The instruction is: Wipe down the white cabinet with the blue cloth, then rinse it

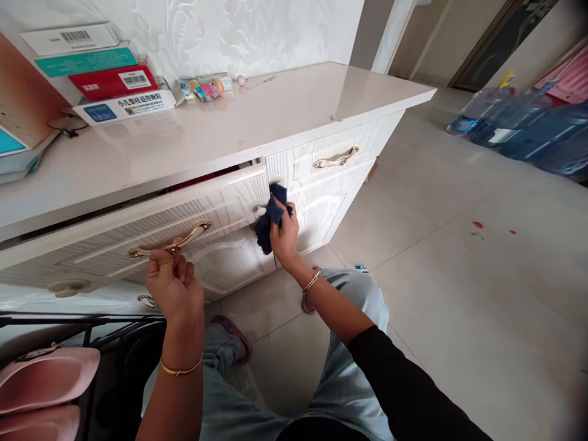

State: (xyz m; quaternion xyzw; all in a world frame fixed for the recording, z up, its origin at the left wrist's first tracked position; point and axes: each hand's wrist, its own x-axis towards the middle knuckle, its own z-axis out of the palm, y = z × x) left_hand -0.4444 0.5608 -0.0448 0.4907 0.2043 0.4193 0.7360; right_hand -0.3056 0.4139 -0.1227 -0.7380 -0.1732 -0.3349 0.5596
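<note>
My left hand (pixel 174 282) has its fingers closed round the gold-and-white handle (pixel 195 233) of a white drawer (pixel 234 196). The drawer is pulled out slightly, leaving a dark gap under the cabinet top. A bunched dark blue cloth (pixel 275 211) is gripped in my right hand (pixel 285 234). That cloth is against the cabinet front at the drawer's right edge, beside a pale round knob-like ornament (pixel 260 209). Part of the cloth is hidden behind my fingers. Further right, a second drawer with a similar handle (pixel 336 159) is shut.
Medicine boxes (pixel 124 105) are stacked on the cabinet top (pixel 285 116), near a small colourful toy (pixel 210 90). Pink shoes (pixel 46 380) rest on a black rack (pixel 87 337) at lower left. Large plastic water bottles (pixel 528 122) lie on the tiled floor (pixel 459 294) at right.
</note>
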